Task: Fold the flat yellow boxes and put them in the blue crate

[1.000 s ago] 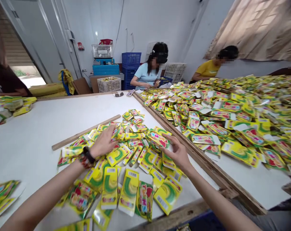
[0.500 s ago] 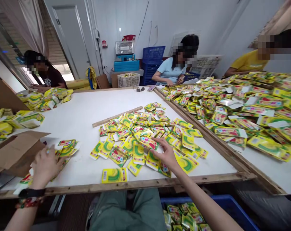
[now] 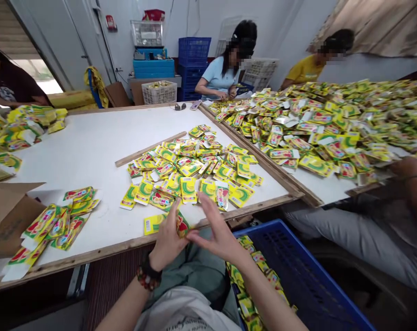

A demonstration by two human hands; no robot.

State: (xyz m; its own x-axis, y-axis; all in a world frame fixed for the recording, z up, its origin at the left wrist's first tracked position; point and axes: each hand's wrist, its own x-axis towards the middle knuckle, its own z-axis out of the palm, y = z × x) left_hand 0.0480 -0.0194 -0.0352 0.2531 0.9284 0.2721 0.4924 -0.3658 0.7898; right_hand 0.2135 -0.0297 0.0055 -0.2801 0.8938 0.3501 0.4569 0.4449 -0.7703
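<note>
My left hand (image 3: pixel 167 241) pinches a yellow sachet with a red print (image 3: pixel 182 225) at the table's front edge. A second yellow sachet (image 3: pixel 153 224) lies flat just left of it. My right hand (image 3: pixel 217 234) is next to the left, its fingers spread and touching the red-printed sachet's side. In front of both hands is a loose pile of yellow foil sachets (image 3: pixel 188 177) on the white table (image 3: pixel 91 138). Below the edge, a blue plastic crate (image 3: pixel 291 271) holds more sachets (image 3: pixel 250 294).
A wooden strip (image 3: pixel 149 149) lies behind the pile. To the left are an open cardboard box (image 3: pixel 8 216) and a group of sachets (image 3: pixel 53 225). A large heap (image 3: pixel 315 128) covers the adjoining table. Several co-workers sit around, and one person's leg (image 3: pixel 360 230) extends at right.
My left hand has come back from the sachets by the box to the front edge, joining my right hand. Both hands are now together near the edge, away from the pile.
</note>
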